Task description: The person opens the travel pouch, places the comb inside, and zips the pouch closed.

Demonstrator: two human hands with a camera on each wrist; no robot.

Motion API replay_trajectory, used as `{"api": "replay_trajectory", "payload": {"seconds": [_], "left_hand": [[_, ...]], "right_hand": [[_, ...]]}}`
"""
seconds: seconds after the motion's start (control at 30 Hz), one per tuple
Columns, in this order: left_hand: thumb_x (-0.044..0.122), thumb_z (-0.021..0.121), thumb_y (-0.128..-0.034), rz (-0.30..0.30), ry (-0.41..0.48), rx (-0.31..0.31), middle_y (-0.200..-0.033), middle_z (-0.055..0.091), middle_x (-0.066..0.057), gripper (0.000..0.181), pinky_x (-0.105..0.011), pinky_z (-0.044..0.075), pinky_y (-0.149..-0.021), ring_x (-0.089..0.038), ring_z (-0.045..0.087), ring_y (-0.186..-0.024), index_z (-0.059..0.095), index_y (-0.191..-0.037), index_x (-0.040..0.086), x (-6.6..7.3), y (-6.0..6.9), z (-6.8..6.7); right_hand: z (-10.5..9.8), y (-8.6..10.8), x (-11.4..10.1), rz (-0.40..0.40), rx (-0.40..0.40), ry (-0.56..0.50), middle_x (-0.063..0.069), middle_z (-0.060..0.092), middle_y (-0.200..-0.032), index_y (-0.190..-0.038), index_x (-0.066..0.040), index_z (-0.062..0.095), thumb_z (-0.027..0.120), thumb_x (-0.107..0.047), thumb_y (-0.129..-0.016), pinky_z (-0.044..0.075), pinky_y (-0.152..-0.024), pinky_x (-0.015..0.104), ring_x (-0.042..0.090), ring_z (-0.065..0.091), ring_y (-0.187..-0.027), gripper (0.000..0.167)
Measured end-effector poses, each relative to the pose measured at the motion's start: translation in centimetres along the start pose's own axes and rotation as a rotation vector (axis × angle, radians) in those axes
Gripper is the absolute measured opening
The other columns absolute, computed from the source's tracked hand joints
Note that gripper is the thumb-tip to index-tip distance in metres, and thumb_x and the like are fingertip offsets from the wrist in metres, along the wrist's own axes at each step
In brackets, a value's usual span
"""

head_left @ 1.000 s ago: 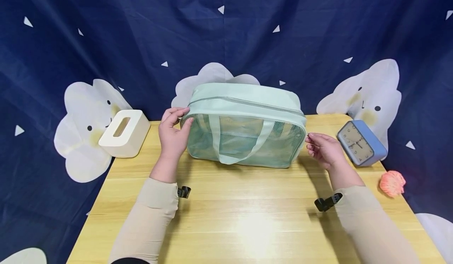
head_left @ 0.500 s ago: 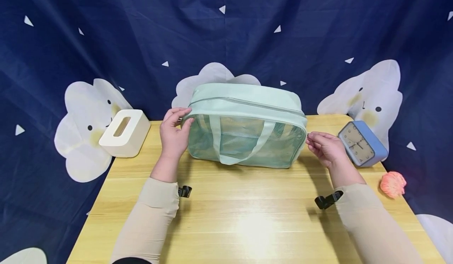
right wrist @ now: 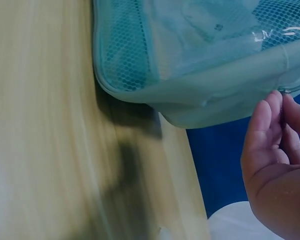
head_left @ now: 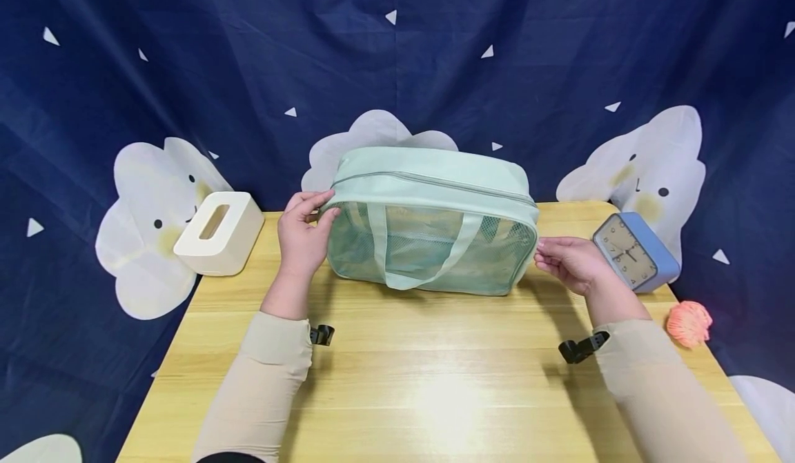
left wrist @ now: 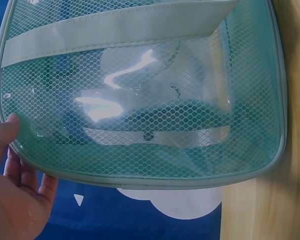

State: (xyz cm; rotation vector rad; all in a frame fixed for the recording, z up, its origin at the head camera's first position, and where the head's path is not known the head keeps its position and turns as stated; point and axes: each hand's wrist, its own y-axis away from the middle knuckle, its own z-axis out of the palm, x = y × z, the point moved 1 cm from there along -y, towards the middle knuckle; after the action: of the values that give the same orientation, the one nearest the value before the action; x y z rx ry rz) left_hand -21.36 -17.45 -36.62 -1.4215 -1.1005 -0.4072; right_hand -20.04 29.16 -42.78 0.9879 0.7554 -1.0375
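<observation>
A pale green toiletry bag (head_left: 435, 242) with mesh, a clear front and strap handles stands upright on the table (head_left: 397, 366). Its top zipper (head_left: 459, 185) looks closed along the visible stretch. My left hand (head_left: 304, 232) holds the bag's upper left corner; in the left wrist view the thumb lies on the front and the fingers curl behind the edge. At the right end, my right hand (head_left: 574, 263) pinches the small zipper pull (right wrist: 284, 95) between thumb and fingers, close against the bag's side. The fingers partly hide the pull.
A white tissue box (head_left: 220, 235) stands at the table's back left. To the right of my right hand are a blue alarm clock (head_left: 640, 252) and a coral-coloured shell (head_left: 689, 323). A dark blue curtain (head_left: 397, 56) with cloud prints hangs behind the table.
My right hand has dropped slightly at the bag's right end, its wrist shifting a little to the right. The bag and my left hand stay nearly where they were.
</observation>
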Motion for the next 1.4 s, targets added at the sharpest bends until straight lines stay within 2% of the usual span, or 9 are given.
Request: {"api": "replay_trajectory", "payload": {"seconds": [0.17, 0.33, 0.5, 0.63, 0.87, 1.1, 1.4], "left_hand": [[-0.008, 0.081, -0.0886, -0.022, -0.021, -0.006, -0.114, 0.068, -0.022, 0.031, -0.016, 0.051, -0.084, -0.017, 0.064, -0.102, 0.078, -0.119, -0.004, -0.1, 0.0, -0.1], [-0.005, 0.081, -0.0898, -0.038, -0.035, -0.027, -0.116, 0.069, -0.021, 0.031, -0.017, 0.050, -0.084, -0.025, 0.065, -0.104, 0.078, -0.120, -0.003, -0.3, 0.1, -0.1], [-0.005, 0.081, -0.0900, -0.048, -0.029, -0.036, -0.116, 0.069, -0.020, 0.030, -0.017, 0.050, -0.084, -0.025, 0.065, -0.104, 0.078, -0.120, -0.003, -0.3, 0.2, -0.2], [-0.006, 0.081, -0.0901, -0.044, -0.016, -0.035, -0.115, 0.069, -0.021, 0.030, -0.017, 0.051, -0.086, -0.023, 0.064, -0.104, 0.078, -0.120, -0.004, -0.2, 0.2, -0.2], [-0.007, 0.080, -0.0902, -0.057, 0.014, -0.024, -0.115, 0.069, -0.021, 0.029, -0.016, 0.052, -0.087, -0.019, 0.064, -0.106, 0.078, -0.119, -0.005, -0.1, 0.3, -0.1], [-0.009, 0.079, -0.0903, -0.064, 0.017, 0.002, -0.113, 0.069, -0.020, 0.027, -0.016, 0.053, -0.088, -0.021, 0.065, -0.105, 0.079, -0.117, -0.004, -0.3, 0.4, 0.2], [-0.016, 0.072, -0.0917, -0.072, 0.028, 0.065, -0.113, 0.069, -0.020, 0.028, -0.027, 0.057, -0.093, -0.021, 0.065, -0.108, 0.079, -0.116, -0.004, -0.5, 1.0, 0.6]], "right_hand": [[-0.3, 0.3, -0.9, 0.027, -0.028, 0.062, 0.005, 0.076, -0.081, -0.089, -0.007, 0.080, 0.051, 0.007, -0.108, 0.061, -0.072, 0.022, 0.010, 0.074, -0.074, 0.037], [-0.5, 0.9, -2.3, 0.019, -0.085, 0.053, 0.006, 0.078, -0.084, -0.092, -0.005, 0.080, 0.050, 0.008, -0.108, 0.062, -0.073, 0.023, 0.011, 0.075, -0.075, 0.037], [-0.4, 1.5, -3.9, -0.002, -0.171, 0.041, 0.008, 0.079, -0.087, -0.095, -0.002, 0.080, 0.049, 0.009, -0.108, 0.062, -0.074, 0.024, 0.013, 0.076, -0.077, 0.035], [0.2, 1.7, -5.5, -0.005, -0.200, 0.059, 0.009, 0.079, -0.088, -0.096, 0.000, 0.079, 0.048, 0.011, -0.107, 0.062, -0.074, 0.024, 0.014, 0.076, -0.077, 0.034], [2.1, 1.5, -8.3, 0.001, -0.192, 0.148, 0.009, 0.078, -0.087, -0.097, 0.001, 0.078, 0.047, 0.013, -0.106, 0.062, -0.072, 0.024, 0.012, 0.075, -0.076, 0.035], [5.1, 1.1, -10.3, -0.001, -0.194, 0.264, 0.007, 0.077, -0.086, -0.096, -0.002, 0.080, 0.049, 0.010, -0.107, 0.061, -0.072, 0.024, 0.011, 0.073, -0.074, 0.035], [9.2, 0.4, -11.7, 0.021, -0.138, 0.370, 0.006, 0.076, -0.081, -0.090, -0.005, 0.078, 0.056, 0.006, -0.105, 0.061, -0.068, 0.023, 0.010, 0.071, -0.069, 0.029]]}}
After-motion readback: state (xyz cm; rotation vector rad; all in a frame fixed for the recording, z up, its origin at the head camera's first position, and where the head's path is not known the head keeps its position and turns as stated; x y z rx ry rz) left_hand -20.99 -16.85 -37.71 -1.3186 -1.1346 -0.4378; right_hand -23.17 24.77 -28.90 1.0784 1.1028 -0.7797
